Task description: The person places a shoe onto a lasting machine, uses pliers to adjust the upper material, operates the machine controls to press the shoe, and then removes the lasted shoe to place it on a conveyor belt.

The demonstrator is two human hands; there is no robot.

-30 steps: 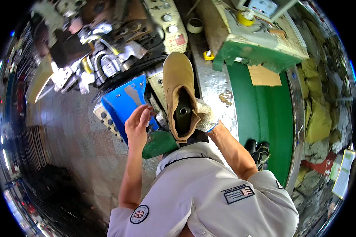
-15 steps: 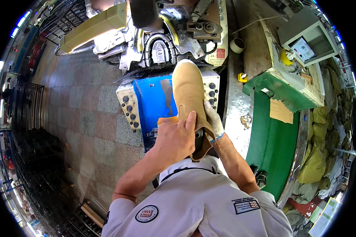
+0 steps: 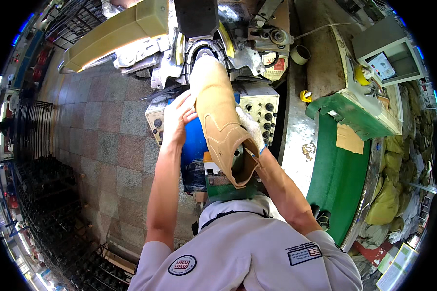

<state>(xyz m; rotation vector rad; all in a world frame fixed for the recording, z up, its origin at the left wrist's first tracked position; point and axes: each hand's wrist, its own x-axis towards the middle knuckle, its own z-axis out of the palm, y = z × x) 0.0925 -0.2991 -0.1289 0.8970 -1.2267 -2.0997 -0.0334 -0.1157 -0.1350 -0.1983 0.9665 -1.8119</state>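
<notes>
A tan boot (image 3: pixel 216 106) lies lengthwise in front of me, toe toward the machine (image 3: pixel 179 53) and shaft opening toward my body. Inside the shaft opening a dark, rounded part shows. My right hand (image 3: pixel 249 127), in a whitish glove, grips the boot's right side; its fingers are partly hidden behind the upper. Along the left side, near the forefoot, my bare left hand (image 3: pixel 179 116) is open with fingers stretched out, the tips at the leather. The toe reaches the machine's curved metal clamp (image 3: pixel 206 44) and covers part of it.
Below the boot is a blue panel (image 3: pixel 194 136) between two knob panels (image 3: pixel 263 114). A yellowish curved guard (image 3: pixel 116 36) juts out at upper left. To the right stands a green-edged bench (image 3: pixel 354 114) with a grey open box (image 3: pixel 391 53) and a tape roll (image 3: pixel 300 55).
The boot has moved forward, its toe now at the clamp. My left hand has left the shaft opening and shifted forward to the boot's left side. The right hand still grips the right side.
</notes>
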